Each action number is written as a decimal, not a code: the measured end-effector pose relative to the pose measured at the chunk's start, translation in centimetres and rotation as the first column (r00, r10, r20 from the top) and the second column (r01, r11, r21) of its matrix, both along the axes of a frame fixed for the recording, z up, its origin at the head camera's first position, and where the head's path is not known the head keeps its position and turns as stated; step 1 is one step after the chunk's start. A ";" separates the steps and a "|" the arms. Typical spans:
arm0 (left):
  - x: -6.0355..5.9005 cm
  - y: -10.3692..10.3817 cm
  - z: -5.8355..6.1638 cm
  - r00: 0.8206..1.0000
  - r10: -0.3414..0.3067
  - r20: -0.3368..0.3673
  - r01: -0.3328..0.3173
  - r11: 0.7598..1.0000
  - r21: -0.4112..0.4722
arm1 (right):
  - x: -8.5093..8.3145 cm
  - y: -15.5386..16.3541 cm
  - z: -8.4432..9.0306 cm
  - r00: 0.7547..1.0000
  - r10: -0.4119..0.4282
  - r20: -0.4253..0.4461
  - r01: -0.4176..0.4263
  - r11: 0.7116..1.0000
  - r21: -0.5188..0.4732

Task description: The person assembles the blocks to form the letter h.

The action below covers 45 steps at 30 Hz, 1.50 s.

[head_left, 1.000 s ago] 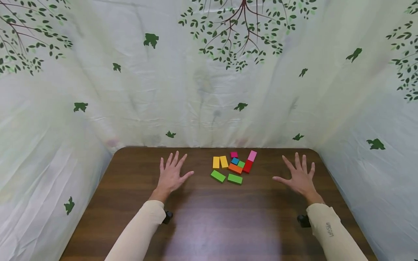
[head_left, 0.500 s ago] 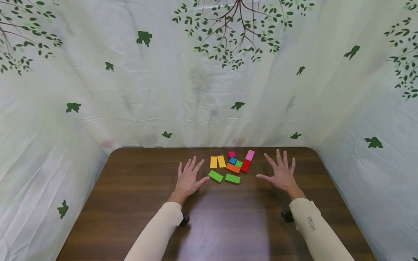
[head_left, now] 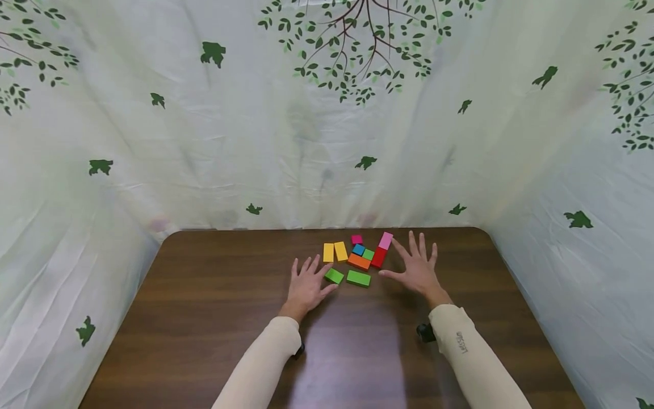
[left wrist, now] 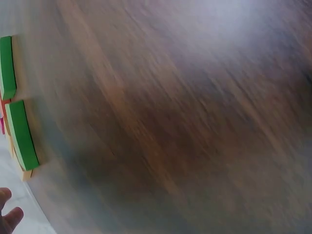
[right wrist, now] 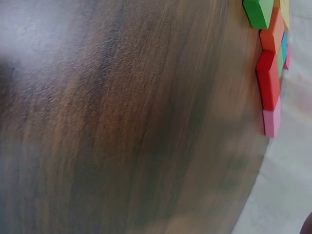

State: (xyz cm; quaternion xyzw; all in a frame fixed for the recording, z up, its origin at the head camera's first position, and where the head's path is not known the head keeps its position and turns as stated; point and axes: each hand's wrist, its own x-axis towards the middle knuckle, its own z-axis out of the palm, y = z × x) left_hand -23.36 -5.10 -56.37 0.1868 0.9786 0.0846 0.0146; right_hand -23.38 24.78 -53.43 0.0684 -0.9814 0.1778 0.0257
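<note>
Several coloured blocks lie in a loose group near the table's far edge. My left hand (head_left: pixel 306 288), fingers spread, is at the group's left front; its index finger and thumb overlap the left green block (head_left: pixel 334 276) in the head view. Beside that lies another green block (head_left: pixel 359 278). Behind are two yellow blocks (head_left: pixel 328 253), an orange block (head_left: pixel 359 262), a small blue block (head_left: pixel 359 249), a small green block (head_left: pixel 368 254) and a magenta block (head_left: pixel 356 240). My right hand (head_left: pixel 420 272), spread and holding nothing, is just right of the red block (right wrist: pixel 268 80) and pink block (head_left: pixel 385 240).
The brown wooden table (head_left: pixel 214 318) has rounded far corners. White cloth (head_left: pixel 286 125) printed with leaves and branches hangs behind it and along both sides. A black wrist camera (head_left: pixel 425 333) sits below my right sleeve.
Both hands have moved inward to the blocks, the left from the left and the right from the right. The blocks keep their arrangement while the head view has shifted slightly.
</note>
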 end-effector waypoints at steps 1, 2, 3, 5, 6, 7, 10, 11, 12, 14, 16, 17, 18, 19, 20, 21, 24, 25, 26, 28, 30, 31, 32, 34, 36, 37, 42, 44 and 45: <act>0.0 0.2 0.0 1.000 0.004 0.001 -0.004 1.000 -0.004 | -0.1 -0.1 0.0 1.000 0.000 0.001 0.000 1.000 0.004; 0.0 0.4 0.0 1.000 0.008 0.002 -0.008 1.000 -0.007 | -0.1 -0.2 0.0 1.000 0.002 0.001 -0.002 1.000 0.009; -0.1 0.5 0.0 1.000 0.012 0.000 -0.012 1.000 -0.014 | -0.2 -0.4 0.0 1.000 0.002 0.002 -0.002 1.000 0.015; -0.1 0.8 0.0 1.000 0.018 -0.001 -0.018 1.000 -0.015 | -0.4 -0.7 0.1 1.000 0.002 0.006 -0.002 1.000 0.021; -0.1 1.0 -0.1 1.000 0.020 0.000 -0.020 1.000 -0.016 | -0.5 -0.8 0.1 1.000 0.004 0.009 -0.004 1.000 0.018; -0.2 1.1 -0.2 1.000 0.021 0.001 -0.021 1.000 -0.011 | -0.6 -1.0 0.1 1.000 0.005 0.012 -0.005 1.000 0.016; -0.2 1.4 -0.5 0.999 0.034 0.011 -0.034 0.999 -0.006 | -0.9 -1.5 0.2 0.999 0.015 0.031 -0.015 1.000 0.008; -0.2 1.5 -0.6 0.999 0.043 0.014 -0.043 0.999 -0.007 | -1.0 -1.7 0.2 0.999 0.019 0.034 -0.020 1.000 0.009; -0.2 1.5 -0.8 0.999 0.052 0.010 -0.052 0.999 -0.003 | -1.1 -1.9 0.2 0.999 0.024 0.040 -0.024 1.000 0.009; -0.3 1.6 -1.0 0.998 0.070 -0.001 -0.070 0.998 -0.004 | -1.2 -2.2 0.1 0.998 0.029 0.047 -0.030 0.999 0.015; -0.4 1.6 -1.2 0.996 0.083 -0.023 -0.083 0.997 -0.006 | -1.4 -2.5 0.0 0.998 0.036 0.048 -0.037 0.999 0.028; -0.4 1.7 -1.2 0.996 0.086 -0.033 -0.086 0.996 -0.009 | -1.5 -2.6 -0.1 0.998 0.039 0.045 -0.041 0.999 0.034; -0.4 1.7 -1.3 0.995 0.087 -0.045 -0.087 0.996 -0.012 | -1.6 -2.7 -0.1 0.998 0.041 0.047 -0.043 0.998 0.041; -0.5 1.7 -1.3 0.995 0.087 -0.048 -0.088 0.996 -0.015 | -1.6 -2.8 -0.2 0.998 0.045 0.043 -0.047 0.998 0.041; -0.5 1.7 -1.3 0.995 0.087 -0.052 -0.088 0.996 -0.017 | -1.6 -3.0 -0.2 0.998 0.048 0.043 -0.050 0.998 0.040; -0.5 1.7 -1.3 0.995 0.086 -0.056 -0.087 0.996 -0.017 | -1.7 -3.1 -0.3 0.998 0.052 0.041 -0.054 0.998 0.039; -0.5 1.8 -1.4 0.994 0.089 -0.065 -0.090 0.996 -0.011 | -1.7 -3.4 -0.6 0.997 0.057 0.042 -0.059 0.997 0.041; -0.5 1.9 -1.5 0.993 0.091 -0.068 -0.092 0.996 -0.008 | -1.8 -3.5 -0.7 0.997 0.058 0.046 -0.060 0.997 0.038; -0.4 1.9 -1.5 0.993 0.095 -0.072 -0.095 0.995 -0.007 | -1.8 -3.6 -0.8 0.997 0.059 0.050 -0.061 0.997 0.038; -0.4 2.0 -1.6 0.992 0.103 -0.077 -0.104 0.995 -0.001 | -1.8 -3.8 -1.0 0.997 0.057 0.053 -0.060 0.997 0.055; -0.4 2.1 -1.7 0.991 0.107 -0.078 -0.107 0.994 0.009 | -1.8 -3.9 -1.2 0.997 0.055 0.050 -0.058 0.997 0.058; -0.4 2.2 -1.6 0.991 0.108 -0.076 -0.107 0.994 0.014 | -1.8 -3.9 -1.2 0.998 0.053 0.046 -0.056 0.997 0.055; -0.4 2.2 -1.6 0.992 0.107 -0.072 -0.106 0.994 0.019 | -1.7 -3.9 -1.3 0.998 0.053 0.040 -0.055 0.997 0.054; -0.3 2.3 -1.6 0.992 0.105 -0.066 -0.103 0.994 0.028 | -1.8 -4.0 -1.4 0.998 0.055 0.042 -0.057 0.997 0.046; -0.3 2.3 -1.6 0.993 0.103 -0.055 -0.101 0.994 0.033 | -1.8 -4.0 -1.5 0.997 0.060 0.043 -0.061 0.997 0.040; -0.3 2.4 -1.6 0.994 0.101 -0.049 -0.100 0.994 0.032 | -1.8 -4.0 -1.5 0.997 0.061 0.046 -0.062 0.997 0.039; -0.5 2.2 -1.6 0.996 0.080 -0.024 -0.079 0.995 0.053 | -2.0 -4.1 -1.7 0.997 0.050 0.053 -0.054 0.997 0.061; -0.5 2.1 -1.6 0.998 0.065 -0.011 -0.064 0.995 0.073 | -2.0 -4.1 -1.8 0.997 0.049 0.059 -0.052 0.997 0.058; -0.6 2.0 -1.6 0.998 0.055 -0.004 -0.055 0.995 0.080 | -1.9 -4.1 -1.8 0.997 0.049 0.064 -0.053 0.997 0.055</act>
